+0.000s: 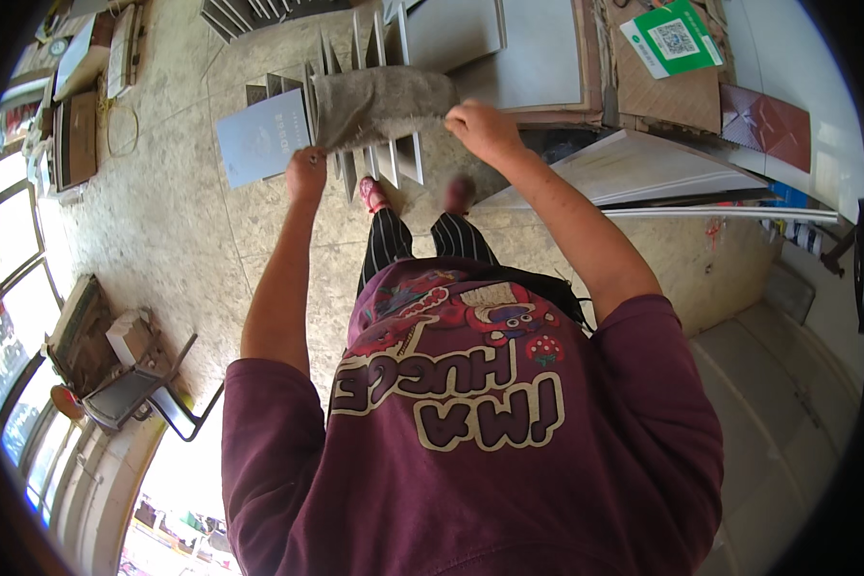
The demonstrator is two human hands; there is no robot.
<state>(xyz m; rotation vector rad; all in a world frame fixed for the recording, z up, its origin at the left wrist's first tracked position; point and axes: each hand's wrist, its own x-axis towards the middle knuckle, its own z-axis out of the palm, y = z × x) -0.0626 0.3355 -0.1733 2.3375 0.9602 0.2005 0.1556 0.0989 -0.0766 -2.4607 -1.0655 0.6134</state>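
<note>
A grey-brown cloth (384,104) with a frayed lower edge is stretched between my two hands. My left hand (306,175) is closed on its left corner, and my right hand (485,132) pinches the right end. Beneath and behind the cloth stands a row of upright flat panels (405,158), like sample tiles in a rack; the cloth hides their middle. Whether the cloth rests on their edges or hangs above them, I cannot tell. A light blue-grey printed board (264,137) leans at the left end of the row, beside my left hand.
Large pale panels (538,58) stand at the back right, near a green and white card (672,38) with a square code. A slanted white panel (643,173) lies right of my feet. A black-framed chair (130,389) stands at the left, and more slabs (259,12) at the far side.
</note>
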